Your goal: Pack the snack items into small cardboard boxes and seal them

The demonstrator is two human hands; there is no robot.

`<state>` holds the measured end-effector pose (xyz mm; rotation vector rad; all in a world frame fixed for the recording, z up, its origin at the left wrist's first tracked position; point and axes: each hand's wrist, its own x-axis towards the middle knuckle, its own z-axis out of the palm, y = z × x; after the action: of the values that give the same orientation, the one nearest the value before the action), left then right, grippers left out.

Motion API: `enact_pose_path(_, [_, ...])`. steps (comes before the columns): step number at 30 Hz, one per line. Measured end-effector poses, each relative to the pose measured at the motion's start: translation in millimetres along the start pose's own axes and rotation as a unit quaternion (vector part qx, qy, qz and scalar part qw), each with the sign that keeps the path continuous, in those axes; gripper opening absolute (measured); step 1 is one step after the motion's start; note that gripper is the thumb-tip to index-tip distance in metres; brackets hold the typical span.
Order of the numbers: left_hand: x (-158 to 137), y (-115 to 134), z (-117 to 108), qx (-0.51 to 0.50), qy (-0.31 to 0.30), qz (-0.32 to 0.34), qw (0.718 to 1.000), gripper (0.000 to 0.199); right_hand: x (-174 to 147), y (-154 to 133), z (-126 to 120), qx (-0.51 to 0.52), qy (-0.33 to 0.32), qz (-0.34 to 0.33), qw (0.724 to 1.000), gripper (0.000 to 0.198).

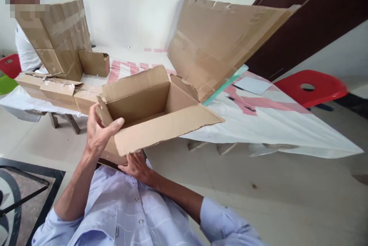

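An open cardboard box (pixel 163 129) is held up in front of my chest, tilted, its flaps spread and no contents visible inside. My left hand (pixel 99 129) grips its left end, with the thumb over the short flap and the fingers behind the board. Below the near long flap, my right hand (pixel 136 165) holds the lower part of the box close to my shirt. Its fingers are partly hidden by the box.
A white-covered table (pixel 287 131) with pink tape stands ahead. On it are a large cardboard sheet (pixel 224 42), stacked cartons (pixel 66 38), a row of small boxes (pixel 57 90) and pens (pixel 241 104). A red stool (pixel 313 85) is at right; a person (pixel 27 48) is at far left.
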<state>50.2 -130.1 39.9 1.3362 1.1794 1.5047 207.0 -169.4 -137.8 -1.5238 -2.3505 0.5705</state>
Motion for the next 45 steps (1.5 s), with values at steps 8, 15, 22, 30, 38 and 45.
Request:
enact_pose_path(8, [50, 3, 26, 0.058, -0.082, 0.023, 0.995, 0.086, -27, 8, -50, -0.019, 0.216, -0.272, 0.937, 0.057])
enact_pose_path(15, [73, -30, 41, 0.201, -0.045, 0.119, 0.971, 0.084, 11, 44, -173, -0.158, 0.375, -0.197, 0.892, 0.079])
enact_pose_path(22, [72, -43, 36, 0.243, -0.131, 0.125, 0.953, 0.099, 43, 94, -165, -0.123, 0.405, -0.161, 0.892, 0.050])
enact_pose_path(30, [64, -67, 16, 0.158, -0.230, 0.160, 0.947, 0.136, 27, 129, -165, -0.015, 0.439, -0.108, 0.892, 0.032])
enact_pose_path(38, [53, -65, 11, 0.269, -0.223, 0.161, 0.923, 0.126, 18, 99, -153, -0.085, 0.438, -0.161, 0.880, 0.011])
enact_pose_path(45, [41, -84, -23, 0.227, -0.250, 0.147, 0.930, 0.119, -7, 58, -153, -0.140, 0.368, -0.255, 0.883, 0.007])
